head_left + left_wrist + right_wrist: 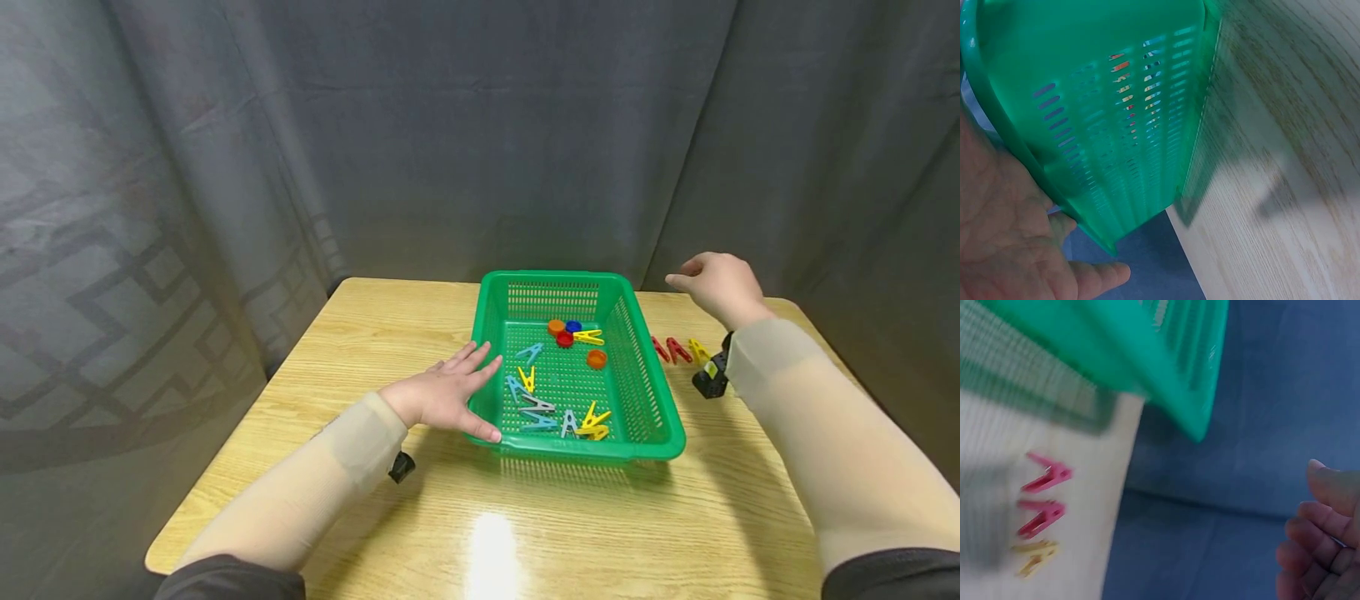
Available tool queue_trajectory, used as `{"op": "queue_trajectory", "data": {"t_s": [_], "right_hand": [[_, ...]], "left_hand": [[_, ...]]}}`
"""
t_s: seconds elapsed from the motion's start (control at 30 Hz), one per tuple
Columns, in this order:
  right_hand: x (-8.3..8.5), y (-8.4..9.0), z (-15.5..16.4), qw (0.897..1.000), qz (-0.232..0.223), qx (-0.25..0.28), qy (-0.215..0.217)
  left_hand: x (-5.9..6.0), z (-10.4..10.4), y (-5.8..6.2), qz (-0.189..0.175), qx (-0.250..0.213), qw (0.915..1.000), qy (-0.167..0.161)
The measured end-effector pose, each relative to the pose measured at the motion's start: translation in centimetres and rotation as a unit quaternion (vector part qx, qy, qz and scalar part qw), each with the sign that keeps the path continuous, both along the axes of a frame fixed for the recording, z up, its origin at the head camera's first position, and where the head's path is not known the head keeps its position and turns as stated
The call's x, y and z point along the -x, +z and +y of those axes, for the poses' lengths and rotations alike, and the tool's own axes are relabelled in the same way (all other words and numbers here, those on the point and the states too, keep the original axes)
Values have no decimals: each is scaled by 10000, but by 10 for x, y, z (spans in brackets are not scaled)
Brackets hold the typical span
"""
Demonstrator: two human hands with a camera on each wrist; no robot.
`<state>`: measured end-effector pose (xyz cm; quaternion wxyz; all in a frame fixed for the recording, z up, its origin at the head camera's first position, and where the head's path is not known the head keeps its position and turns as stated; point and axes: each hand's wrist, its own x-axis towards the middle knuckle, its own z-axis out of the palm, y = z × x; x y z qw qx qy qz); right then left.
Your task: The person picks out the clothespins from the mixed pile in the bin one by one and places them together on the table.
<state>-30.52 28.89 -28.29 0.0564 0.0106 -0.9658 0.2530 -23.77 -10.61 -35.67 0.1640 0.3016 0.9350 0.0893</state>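
Head view: green basket [645,400] sits mid-table, its near-left wall right against my left hand [442,396]. Fingers straight and spread, flat along the rim w/ thumb at the near corner; pressing, not gripping. Inside, just past my fingertips: blue, yellow and grey clothespins [536,404], plus bottle caps [566,332] farther back.

My right hand [720,287] hangs in the air beyond the basket's far-right corner, holding nothing, fingers loosely curled. Below and nearer to me than that hand, on the table [390,317] beside the basket's right wall: two red pegs [670,350] and a yellow peg [699,351].

Risk, as I judge it: a flat palm has no real hold, so a shove could slide or tip the light basket. Reaching down for the loose pegs could knock them off the near edge.

Left wrist view shows the slotted wall [1116,112] up close on my palm [1004,225], contact the head cam only hints at. Right wrist view shows my empty curled fingers [1322,537] and pegs [1044,500], blurred; basket contents unseen there.
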Motion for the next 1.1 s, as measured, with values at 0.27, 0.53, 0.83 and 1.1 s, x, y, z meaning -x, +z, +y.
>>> {"op": "queue_trajectory", "data": {"t_s": [0.27,0.53,0.83,1.1], "right_hand": [[-3,18,-44,9977,575,-103,354],[-5,21,-86,9908,698,-264,1126],[5,-3,-115,9745,532,-613,2091],[15,-36,-134,9523,-112,-698,2967]], "left_hand": [[1,0,0,-13,-13,10000,12],[1,0,-1,4,-22,10000,-3],[2,0,-3,34,-41,10000,28],[3,-1,-4,-21,-46,10000,15]]}}
